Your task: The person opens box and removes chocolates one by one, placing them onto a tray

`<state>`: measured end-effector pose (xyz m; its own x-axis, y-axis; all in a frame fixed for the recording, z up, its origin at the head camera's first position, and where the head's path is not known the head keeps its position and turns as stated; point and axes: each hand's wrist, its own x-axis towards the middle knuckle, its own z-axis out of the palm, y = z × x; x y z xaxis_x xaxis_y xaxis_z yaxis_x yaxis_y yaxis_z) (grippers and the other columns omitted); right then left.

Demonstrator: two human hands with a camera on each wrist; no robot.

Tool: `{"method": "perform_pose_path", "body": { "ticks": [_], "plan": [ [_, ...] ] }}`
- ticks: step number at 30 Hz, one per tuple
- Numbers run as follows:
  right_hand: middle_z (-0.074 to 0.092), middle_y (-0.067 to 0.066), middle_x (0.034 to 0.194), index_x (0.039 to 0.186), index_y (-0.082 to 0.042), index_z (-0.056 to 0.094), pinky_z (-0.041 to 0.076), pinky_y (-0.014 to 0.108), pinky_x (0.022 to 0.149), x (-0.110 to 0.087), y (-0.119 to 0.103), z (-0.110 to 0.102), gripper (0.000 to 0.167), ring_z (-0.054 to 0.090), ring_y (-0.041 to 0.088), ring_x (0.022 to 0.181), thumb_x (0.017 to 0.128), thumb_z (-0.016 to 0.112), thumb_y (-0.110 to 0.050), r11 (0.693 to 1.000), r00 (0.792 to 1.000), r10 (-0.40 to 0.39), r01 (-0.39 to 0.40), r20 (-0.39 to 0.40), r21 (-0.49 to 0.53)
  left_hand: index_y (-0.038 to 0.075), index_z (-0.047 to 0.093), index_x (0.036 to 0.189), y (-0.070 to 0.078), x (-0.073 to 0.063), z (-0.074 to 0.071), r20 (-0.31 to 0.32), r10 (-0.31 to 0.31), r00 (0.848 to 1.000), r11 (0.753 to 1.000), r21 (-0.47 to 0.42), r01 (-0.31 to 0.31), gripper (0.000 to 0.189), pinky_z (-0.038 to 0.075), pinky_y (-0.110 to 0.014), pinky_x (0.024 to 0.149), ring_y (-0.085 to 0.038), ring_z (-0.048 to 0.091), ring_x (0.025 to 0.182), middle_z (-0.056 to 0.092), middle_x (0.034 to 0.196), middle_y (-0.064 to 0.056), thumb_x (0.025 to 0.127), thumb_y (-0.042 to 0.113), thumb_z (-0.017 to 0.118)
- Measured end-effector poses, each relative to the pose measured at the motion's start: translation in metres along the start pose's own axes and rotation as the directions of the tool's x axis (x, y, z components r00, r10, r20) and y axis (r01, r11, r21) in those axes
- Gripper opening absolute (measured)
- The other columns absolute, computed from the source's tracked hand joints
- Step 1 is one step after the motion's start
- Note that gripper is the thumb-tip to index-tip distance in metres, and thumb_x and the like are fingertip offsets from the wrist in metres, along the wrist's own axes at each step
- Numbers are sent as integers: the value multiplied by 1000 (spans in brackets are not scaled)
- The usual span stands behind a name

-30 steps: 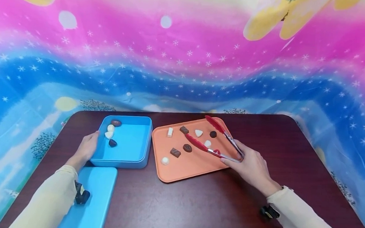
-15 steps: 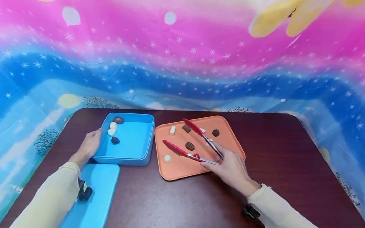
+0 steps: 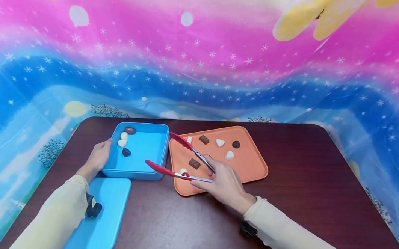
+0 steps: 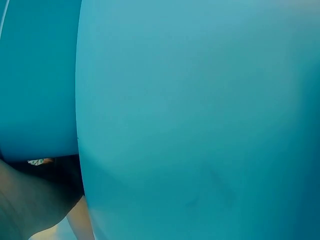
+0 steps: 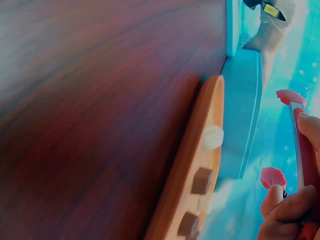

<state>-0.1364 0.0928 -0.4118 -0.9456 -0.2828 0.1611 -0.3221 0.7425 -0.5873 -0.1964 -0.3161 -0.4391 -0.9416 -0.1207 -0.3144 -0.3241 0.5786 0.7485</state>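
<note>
My right hand (image 3: 225, 184) grips a pair of metal tongs (image 3: 161, 169) with red tips. The tong arms are spread, with nothing between the tips. The lower tip overlaps the near right corner of the blue box (image 3: 166, 153) in the head view, and the upper one is by its right wall. My left hand (image 3: 97, 157) lies along the box's left outer wall. Inside the box, a brown chocolate (image 3: 130, 130), two white ones (image 3: 122, 143) and a dark one (image 3: 126, 152) line the left side. Several white and brown chocolates (image 3: 194, 163) sit on the orange tray (image 3: 255, 163).
A flat blue lid (image 3: 112, 210) lies on the dark wooden table (image 3: 167, 224) in front of the box, under my left forearm. The tray stands right beside the box. A patterned cloth (image 3: 202, 72) hangs behind and around the table.
My right hand has carried the spread tongs leftward, from over the tray's right part to the box's right wall. My left hand keeps its place at the box.
</note>
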Motion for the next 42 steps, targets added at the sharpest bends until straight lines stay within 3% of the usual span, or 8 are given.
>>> {"method": "perform_pose_path", "body": {
  "ticks": [6, 10, 23, 29, 36, 42],
  "plan": [
    [52, -8, 70, 129, -24, 66, 32, 24, 46, 9, -13, 10, 66, 45, 9, 57, 76, 82, -59, 1000, 1000, -6, 6, 19, 18, -3, 9, 160, -1, 2, 2, 1, -4, 1000, 1000, -3, 4, 81, 21, -73, 118, -55, 20, 149, 14, 164, -33, 106, 56, 6],
    [54, -8, 72, 132, -26, 64, 35, 25, 49, 18, -20, 16, 69, 47, 9, 61, 75, 82, -61, 1000, 999, 6, -6, 41, 9, -4, 10, 160, -1, 2, 0, -4, -2, 1000, 1000, 16, 2, 80, 21, -73, 117, -56, 20, 149, 15, 164, -34, 106, 55, 6],
    [45, -6, 62, 147, -26, 54, 24, 25, 43, 44, -42, 38, 79, 40, 11, 50, 80, 79, -60, 998, 993, -36, 31, 114, 46, -4, 5, 160, -2, 5, -1, -10, 3, 1000, 1000, 26, -3, 78, 17, -70, 120, -54, 11, 152, 8, 165, -33, 107, 54, 5],
    [47, -5, 61, 141, -23, 59, 26, 24, 43, 54, -56, 49, 68, 42, 12, 52, 84, 77, -56, 998, 987, -54, 48, 153, 42, -6, 6, 159, -3, 4, -2, -3, 7, 1000, 999, 34, -7, 80, 19, -71, 119, -55, 14, 151, 11, 164, -35, 107, 54, 5],
    [43, -4, 57, 144, -27, 58, 21, 24, 40, 70, -68, 65, 63, 40, 14, 50, 89, 73, -54, 997, 972, -72, 76, 226, -7, -6, 4, 159, -3, 4, -4, -8, 4, 1000, 999, 39, -4, 80, 18, -71, 120, -56, 12, 151, 9, 164, -35, 106, 55, 5],
    [52, -3, 60, 144, -26, 59, 25, 26, 42, 78, -73, 71, 60, 47, 13, 57, 92, 70, -52, 993, 970, -59, 82, 237, -89, -5, 5, 159, -3, 6, -2, -5, 8, 1000, 1000, 23, -8, 80, 19, -71, 119, -56, 14, 151, 11, 164, -34, 107, 55, 6]
  ]
}}
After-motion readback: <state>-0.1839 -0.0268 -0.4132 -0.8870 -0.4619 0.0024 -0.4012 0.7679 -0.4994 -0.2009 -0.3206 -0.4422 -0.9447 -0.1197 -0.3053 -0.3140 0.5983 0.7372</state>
